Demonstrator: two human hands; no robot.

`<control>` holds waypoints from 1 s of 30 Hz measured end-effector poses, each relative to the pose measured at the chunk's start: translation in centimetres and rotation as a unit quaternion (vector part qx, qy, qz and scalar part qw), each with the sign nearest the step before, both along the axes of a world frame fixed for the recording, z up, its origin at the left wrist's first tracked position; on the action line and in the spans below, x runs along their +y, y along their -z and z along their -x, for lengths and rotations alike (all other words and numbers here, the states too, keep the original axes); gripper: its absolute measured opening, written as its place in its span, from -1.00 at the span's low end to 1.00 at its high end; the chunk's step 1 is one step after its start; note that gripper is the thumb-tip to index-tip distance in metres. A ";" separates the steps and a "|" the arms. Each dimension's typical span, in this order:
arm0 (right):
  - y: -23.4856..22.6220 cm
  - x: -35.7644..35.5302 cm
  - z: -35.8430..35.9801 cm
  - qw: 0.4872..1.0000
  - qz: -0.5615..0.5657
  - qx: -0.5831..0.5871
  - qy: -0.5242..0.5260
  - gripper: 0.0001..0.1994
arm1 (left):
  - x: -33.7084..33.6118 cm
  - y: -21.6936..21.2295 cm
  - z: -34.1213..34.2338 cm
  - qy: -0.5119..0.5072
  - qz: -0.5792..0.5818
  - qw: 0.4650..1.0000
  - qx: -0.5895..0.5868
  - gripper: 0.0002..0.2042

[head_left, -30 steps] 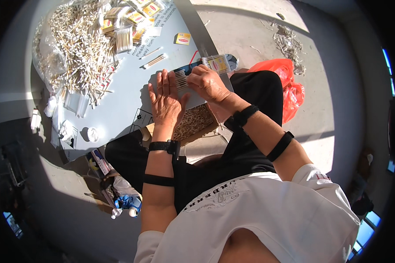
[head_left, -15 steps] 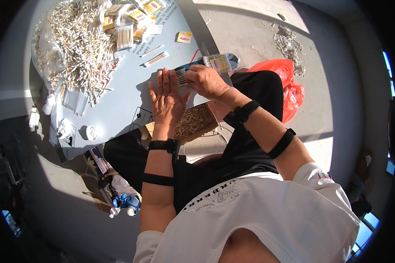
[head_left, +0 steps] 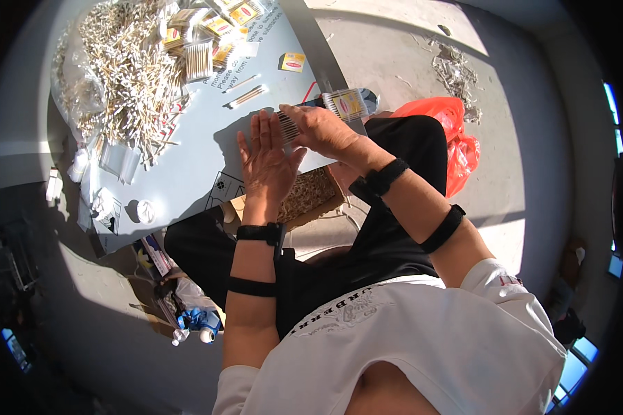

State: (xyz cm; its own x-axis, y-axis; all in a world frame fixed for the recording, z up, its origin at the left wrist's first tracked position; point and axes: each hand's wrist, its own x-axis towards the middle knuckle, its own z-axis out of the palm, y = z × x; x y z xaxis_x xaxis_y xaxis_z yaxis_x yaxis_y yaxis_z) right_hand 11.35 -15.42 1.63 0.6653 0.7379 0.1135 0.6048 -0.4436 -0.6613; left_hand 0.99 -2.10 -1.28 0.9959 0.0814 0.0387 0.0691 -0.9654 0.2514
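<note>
Your left hand [head_left: 267, 167] lies flat, fingers straight; your right hand [head_left: 325, 131] curls over – pinch hidden, can't tell. Cotton-swab row [head_left: 288, 128] between the 2 – steady its left edge, press lightly, keep tips level.

The grey table [head_left: 195, 166] bears heaped swabs [head_left: 131, 76], swab packs [head_left: 199, 61], a yellow card [head_left: 292, 62] and a swab row [head_left: 288, 127].
</note>
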 end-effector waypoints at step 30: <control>2.3 -1.3 1.3 0.893 -0.329 0.259 0.166 -0.55 | -3.0 -1.1 -1.9 -0.017 0.005 1.000 0.023 -0.20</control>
